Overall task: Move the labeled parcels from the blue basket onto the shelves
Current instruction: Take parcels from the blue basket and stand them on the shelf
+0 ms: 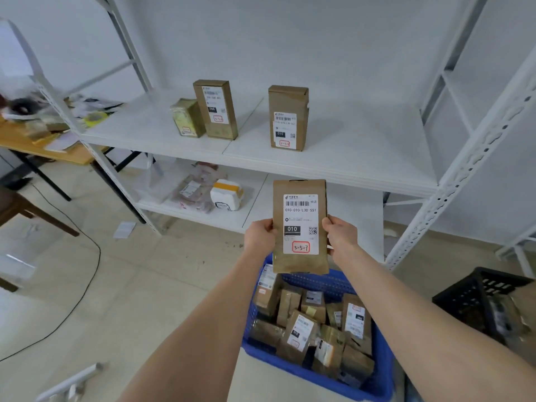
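We pinch the 3-3-7 parcel (pixel 300 227) edgewise, left hand (pixel 259 235) and right hand (pixel 339 236); so lightly held, it may slip into the blue basket (pixel 319 282).

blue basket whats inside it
Brown labeled parcels piled loosely in the blue basket; the held parcel covers part of the far rim, and lower layers are hidden.

This is a small parcel stockroom or courier sorting room: white slotted-steel shelving (pixel 348 152) stands against bare white walls (pixel 319 39), carrying upright brown boxes (pixel 216 108) with printed barcode labels and red-ringed handwritten codes. A blue basket (pixel 319 281) on the tiled floor (pixel 159 285) is heaped with more labelled parcels (pixel 300 332), a black crate (pixel 464 300) sits near it, and a cluttered wooden desk (pixel 43 146) stands at the left.
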Available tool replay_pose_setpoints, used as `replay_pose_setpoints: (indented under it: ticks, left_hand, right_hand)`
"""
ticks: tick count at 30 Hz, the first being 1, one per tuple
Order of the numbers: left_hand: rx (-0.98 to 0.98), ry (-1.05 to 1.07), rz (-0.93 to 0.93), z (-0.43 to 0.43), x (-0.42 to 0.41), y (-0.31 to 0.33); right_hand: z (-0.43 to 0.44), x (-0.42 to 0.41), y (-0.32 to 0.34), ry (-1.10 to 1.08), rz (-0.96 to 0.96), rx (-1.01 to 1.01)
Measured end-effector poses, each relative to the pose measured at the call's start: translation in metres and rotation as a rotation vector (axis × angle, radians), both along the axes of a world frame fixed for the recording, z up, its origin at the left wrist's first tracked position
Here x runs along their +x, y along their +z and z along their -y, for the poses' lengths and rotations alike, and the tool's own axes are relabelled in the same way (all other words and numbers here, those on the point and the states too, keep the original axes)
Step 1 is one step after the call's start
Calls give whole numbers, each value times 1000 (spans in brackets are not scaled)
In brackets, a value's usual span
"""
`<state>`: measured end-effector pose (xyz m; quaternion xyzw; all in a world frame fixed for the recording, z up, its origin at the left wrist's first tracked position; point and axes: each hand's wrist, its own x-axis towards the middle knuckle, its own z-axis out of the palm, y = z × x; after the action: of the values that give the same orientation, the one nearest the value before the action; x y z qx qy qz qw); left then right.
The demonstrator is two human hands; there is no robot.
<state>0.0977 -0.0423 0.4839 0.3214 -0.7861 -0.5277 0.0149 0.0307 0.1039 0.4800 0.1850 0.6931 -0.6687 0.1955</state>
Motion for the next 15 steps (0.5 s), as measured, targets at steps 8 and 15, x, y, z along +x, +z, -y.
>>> replay_pose_setpoints:
  ticks: [8,15]
  left_hand:
    - [-39,-39,-49,79,33,16]
    - [7,-28,-61,123,32,22]
  right_hand:
    - [72,37,11,-36,-37,-24]
    - [112,40,19,-52,-69,-45]
